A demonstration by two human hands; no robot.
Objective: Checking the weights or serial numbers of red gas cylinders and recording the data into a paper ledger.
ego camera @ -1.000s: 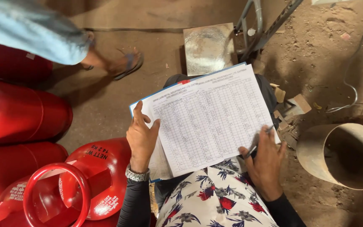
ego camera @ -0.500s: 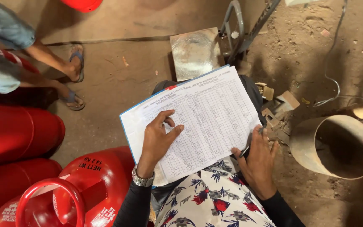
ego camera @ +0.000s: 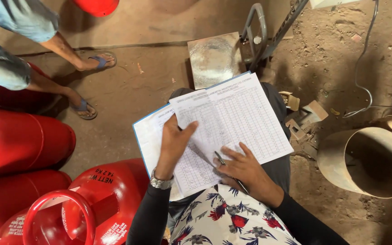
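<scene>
Two hands: we see both on sheet
Sheet (ego camera: 237, 122): on lap, thin, floppy; take by edge
L hand (ego camera: 175, 143): fingers loose, lying on paper
R hand (ego camera: 246, 170): closed round pen (ego camera: 225, 164)

Dim warm light, soft shadows (sharp)

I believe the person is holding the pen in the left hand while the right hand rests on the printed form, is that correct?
Not quite: the hands are swapped. In the head view the pen is under the right hand, while the left hand, the one with the wristwatch, rests on the printed form.
</scene>
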